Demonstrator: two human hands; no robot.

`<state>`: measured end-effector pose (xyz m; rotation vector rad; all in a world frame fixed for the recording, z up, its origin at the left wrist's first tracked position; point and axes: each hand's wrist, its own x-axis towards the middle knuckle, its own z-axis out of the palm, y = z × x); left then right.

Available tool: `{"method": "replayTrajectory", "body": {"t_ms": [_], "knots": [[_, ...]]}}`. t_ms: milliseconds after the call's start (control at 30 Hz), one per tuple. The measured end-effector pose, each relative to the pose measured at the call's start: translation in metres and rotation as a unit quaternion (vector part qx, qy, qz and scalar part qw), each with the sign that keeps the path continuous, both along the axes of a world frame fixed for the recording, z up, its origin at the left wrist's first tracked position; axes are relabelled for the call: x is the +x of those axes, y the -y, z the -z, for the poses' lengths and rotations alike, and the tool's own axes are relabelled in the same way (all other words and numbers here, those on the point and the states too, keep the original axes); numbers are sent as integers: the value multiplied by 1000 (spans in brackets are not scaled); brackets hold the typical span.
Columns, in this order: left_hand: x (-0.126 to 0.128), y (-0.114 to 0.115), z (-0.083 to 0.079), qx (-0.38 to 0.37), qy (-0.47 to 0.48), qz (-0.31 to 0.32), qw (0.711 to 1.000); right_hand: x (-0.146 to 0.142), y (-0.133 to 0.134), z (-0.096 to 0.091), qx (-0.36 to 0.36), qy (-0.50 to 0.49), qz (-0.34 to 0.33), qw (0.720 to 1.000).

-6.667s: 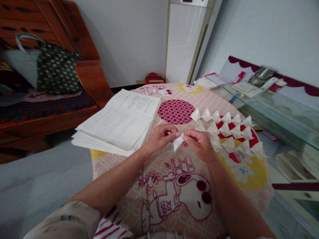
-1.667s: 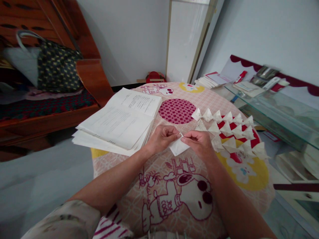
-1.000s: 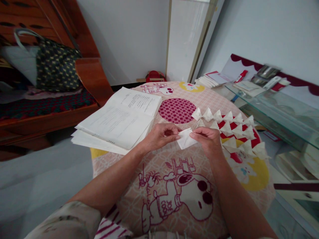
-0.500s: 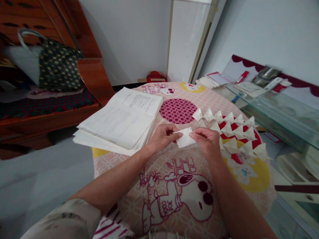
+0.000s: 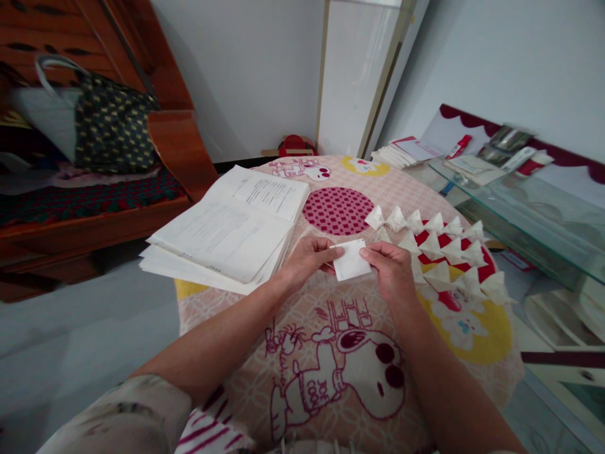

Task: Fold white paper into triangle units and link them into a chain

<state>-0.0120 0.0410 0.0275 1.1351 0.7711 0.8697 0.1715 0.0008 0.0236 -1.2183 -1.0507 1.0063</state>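
Note:
A small folded square of white paper (image 5: 352,261) is held above the round table, between my two hands. My left hand (image 5: 312,257) pinches its left edge, thumb on top and fingers beneath. At the opposite edge my right hand (image 5: 388,265) grips it the same way, near the upper right corner. Just beyond my right hand stand several folded paper pieces (image 5: 437,275) with pointed tops, set out in rows. To the left of my left hand lies a stack of printed sheets (image 5: 227,227), opened like a book.
A patterned cloth (image 5: 265,309) with cartoon figures covers the table. On the right, a glass shelf (image 5: 534,208) comes close to the table's edge and carries papers and small items. A wooden bench (image 5: 174,151) with a dark patterned bag (image 5: 113,129) stands at the left.
The folded paper has turned slightly and shows more of its flat face. My left fingers have shifted a little along its edge. The paper rows and the stack stay where they were.

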Motion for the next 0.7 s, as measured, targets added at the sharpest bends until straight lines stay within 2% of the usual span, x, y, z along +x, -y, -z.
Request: {"method": "replayTrajectory", "body": {"t_ms": [200, 300, 433, 700], "knots": [[1, -1, 6, 1, -35, 4, 999, -8, 0, -3, -19, -49, 22, 998], [2, -1, 7, -31, -14, 9, 999, -11, -1, -3, -33, -63, 29, 997], [9, 3, 8, -72, 15, 60, 996, -15, -2, 0, -36, -63, 37, 997], [14, 8, 10, -92, 2, 65, 994, -20, -1, 4, -39, -90, 35, 995]]}}
